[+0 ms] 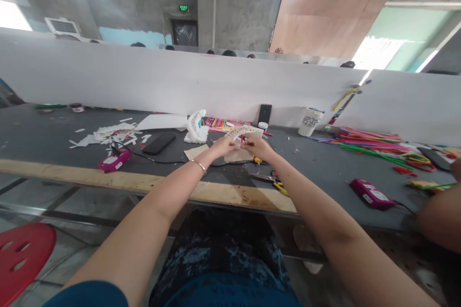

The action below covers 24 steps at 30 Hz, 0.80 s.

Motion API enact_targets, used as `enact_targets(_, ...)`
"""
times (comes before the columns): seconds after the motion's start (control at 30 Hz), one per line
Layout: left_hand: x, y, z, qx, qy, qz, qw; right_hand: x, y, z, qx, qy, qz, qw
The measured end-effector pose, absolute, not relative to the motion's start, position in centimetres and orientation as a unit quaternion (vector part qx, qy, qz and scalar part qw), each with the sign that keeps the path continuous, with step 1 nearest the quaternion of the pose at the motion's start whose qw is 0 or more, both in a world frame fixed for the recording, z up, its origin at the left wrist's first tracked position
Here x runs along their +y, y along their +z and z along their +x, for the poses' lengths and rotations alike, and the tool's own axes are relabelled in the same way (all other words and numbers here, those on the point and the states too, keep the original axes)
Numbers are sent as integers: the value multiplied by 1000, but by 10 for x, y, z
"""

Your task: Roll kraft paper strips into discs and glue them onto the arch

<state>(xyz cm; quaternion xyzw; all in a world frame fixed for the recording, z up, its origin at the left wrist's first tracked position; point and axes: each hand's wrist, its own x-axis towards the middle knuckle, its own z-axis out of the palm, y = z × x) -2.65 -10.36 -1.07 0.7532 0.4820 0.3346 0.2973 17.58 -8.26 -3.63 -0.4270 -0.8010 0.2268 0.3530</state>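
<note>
Both my arms reach out over the grey table point(324, 172). My left hand point(222, 146) and my right hand point(256, 145) are closed on a small tan cardboard piece point(244, 132) with a scalloped, cut edge, held between them just above the table. A bracelet sits on my left wrist. More tan card point(196, 151) lies flat under and left of my hands. Scissors with yellow handles point(271, 180) lie near my right forearm. What my fingertips pinch besides the card is too small to tell.
A white paper sculpture point(196, 127), a black phone point(159, 143), white paper scraps point(108, 133), two magenta devices point(114, 160) point(372, 194) with cables, a paper cup point(309, 122), coloured pipe cleaners point(374, 146). White partition point(144, 81) behind. Red stool point(23, 254) lower left. Another person's arm point(441, 218) at right.
</note>
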Motion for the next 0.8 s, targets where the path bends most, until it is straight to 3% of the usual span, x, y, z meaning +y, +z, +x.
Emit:
enact_targets(0.47,-117,-53,-12,392,512,417,641,-85,-77,175,-644,349,-513,448)
enact_targets(0.8,-113,-62,8,373,575,284,670,-113,-79,158,-601,361,-504,504)
